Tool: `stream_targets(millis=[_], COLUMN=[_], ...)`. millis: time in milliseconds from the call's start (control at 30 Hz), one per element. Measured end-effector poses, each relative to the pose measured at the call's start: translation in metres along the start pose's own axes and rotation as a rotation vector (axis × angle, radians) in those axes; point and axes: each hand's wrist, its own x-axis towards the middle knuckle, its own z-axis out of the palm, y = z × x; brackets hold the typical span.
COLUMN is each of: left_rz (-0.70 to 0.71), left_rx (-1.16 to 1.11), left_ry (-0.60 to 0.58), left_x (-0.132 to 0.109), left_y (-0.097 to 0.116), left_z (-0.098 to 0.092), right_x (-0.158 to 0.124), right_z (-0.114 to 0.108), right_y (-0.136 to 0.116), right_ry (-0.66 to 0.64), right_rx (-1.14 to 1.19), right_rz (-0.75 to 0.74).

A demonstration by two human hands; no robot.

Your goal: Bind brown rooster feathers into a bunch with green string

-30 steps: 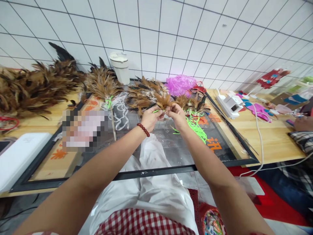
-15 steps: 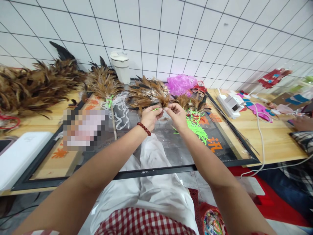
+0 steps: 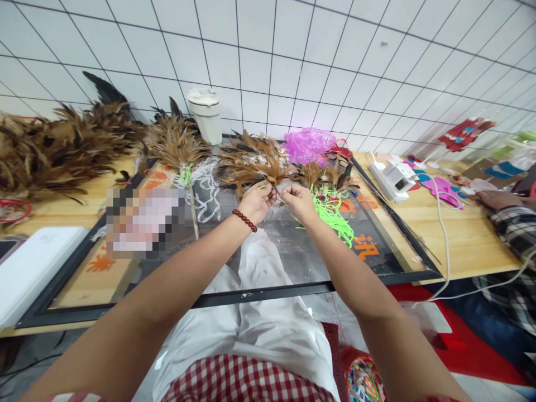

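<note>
My left hand (image 3: 256,202), with a red bead bracelet on its wrist, is closed in a pinch on a bunch of brown feathers (image 3: 255,162) and a bit of neon green cord. My right hand (image 3: 298,201) is closed close beside it, pinching the stem end of the same bunch. Both hands hover over the glass tabletop (image 3: 293,251). A pile of neon green cord (image 3: 333,215) lies just right of my right hand.
A finished feather duster (image 3: 178,145) and a big heap of feathers (image 3: 54,148) lie to the left. A white cup (image 3: 206,114), pink plastic (image 3: 307,144), white strings (image 3: 205,184) and a white box (image 3: 29,268) lie around. Another person's arm (image 3: 508,209) rests at the right edge.
My two hands have dropped slightly and drawn closer together at the feather stems. The other person's arm at the right has reached further onto the wooden table.
</note>
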Motion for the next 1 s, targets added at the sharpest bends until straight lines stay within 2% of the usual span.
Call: stream_targets(millis=[100, 267, 467, 600, 767, 900, 1000], left_rz=[0.01, 0.025, 0.057, 0.09, 0.107, 0.075, 0.055], left_rx=[0.056, 0.134, 0.112, 0.093, 0.083, 0.113, 0.15], left_ry=[-0.005, -0.015, -0.021, 0.009, 0.072, 0.048, -0.005], left_x=[0.0, -0.003, -0.005, -0.002, 0.0, -0.003, -0.006], left_y=[-0.001, -0.003, -0.003, -0.004, -0.004, -0.004, -0.004], left_z=[-0.001, 0.001, 0.002, 0.001, 0.001, 0.002, 0.003], right_x=[-0.001, -0.001, 0.002, 0.002, 0.001, 0.0, 0.003], right_z=[0.001, 0.006, 0.004, 0.003, 0.006, 0.011, 0.007], right_y=[-0.003, -0.004, -0.001, 0.001, 0.01, 0.009, -0.002], right_ry=[0.026, -0.001, 0.068, 0.024, -0.003, 0.069, 0.118], right_rx=[0.083, 0.171, 0.057, 0.115, 0.078, 0.117, 0.101], right_rz=[-0.039, -0.088, -0.062, -0.028, -0.015, -0.042, -0.117])
